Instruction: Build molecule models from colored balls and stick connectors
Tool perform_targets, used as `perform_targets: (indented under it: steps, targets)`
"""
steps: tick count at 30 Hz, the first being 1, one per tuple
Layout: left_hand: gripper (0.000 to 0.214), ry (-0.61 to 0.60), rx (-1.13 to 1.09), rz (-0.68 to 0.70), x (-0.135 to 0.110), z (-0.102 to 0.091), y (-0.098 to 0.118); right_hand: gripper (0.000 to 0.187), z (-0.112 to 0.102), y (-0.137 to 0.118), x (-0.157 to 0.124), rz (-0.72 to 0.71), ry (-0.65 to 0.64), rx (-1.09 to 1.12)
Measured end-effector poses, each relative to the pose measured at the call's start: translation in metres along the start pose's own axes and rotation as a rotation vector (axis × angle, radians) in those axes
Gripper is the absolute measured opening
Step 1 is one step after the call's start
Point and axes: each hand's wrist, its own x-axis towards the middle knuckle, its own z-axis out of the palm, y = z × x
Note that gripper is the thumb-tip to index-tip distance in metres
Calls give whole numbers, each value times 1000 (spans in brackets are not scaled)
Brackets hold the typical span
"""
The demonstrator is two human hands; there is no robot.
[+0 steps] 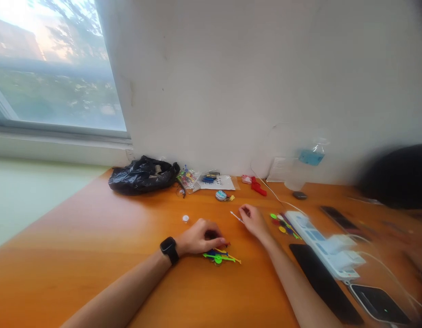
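Observation:
My left hand, a black watch on its wrist, rests curled on the orange table over a small assembly of colourful plastic pieces in green, yellow and blue. Its fingers are closed on the top of that assembly. My right hand lies a little further back and pinches a thin white stick that points left. A small white disc lies on the table beyond my left hand.
A black plastic bag, clear bags of coloured parts, a red piece and a plastic bottle line the wall. Loose coloured pieces, a white power strip and phones lie at right.

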Motion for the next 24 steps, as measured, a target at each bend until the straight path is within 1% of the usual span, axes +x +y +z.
perform_targets:
  steps: [3,5,7,10,12,14,16,19,22,24]
  targets:
    - [46,42,104,5,1,0,1,14,-1,7,-1,69,-29,-189]
    - [48,142,257,21,3,-2,0,13,0,6,-3,93,-42,-257]
    - [44,281,452,19,4,-6,-2,16,1,4,-4,104,-41,-314]
    - [28,445,727,-75,5,-15,-8,13,2,2,-6,84,-59,-356]
    - [21,508,849,-161,5,-22,-12,8,2,1,-7,70,-80,-356]
    - [18,548,919,-245,4,-27,-17,5,2,0,-7,73,-95,-352]
    - [17,560,961,-322,3,-31,-23,4,2,0,-7,71,-103,-345]
    - [19,508,943,-440,2,-34,-31,4,4,-2,-8,31,-97,-336]
    - [25,434,865,-562,2,-36,-35,5,8,-4,-10,-58,-80,-297]
    - [31,410,831,-588,3,-36,-35,7,12,-7,-12,-129,-75,-238]
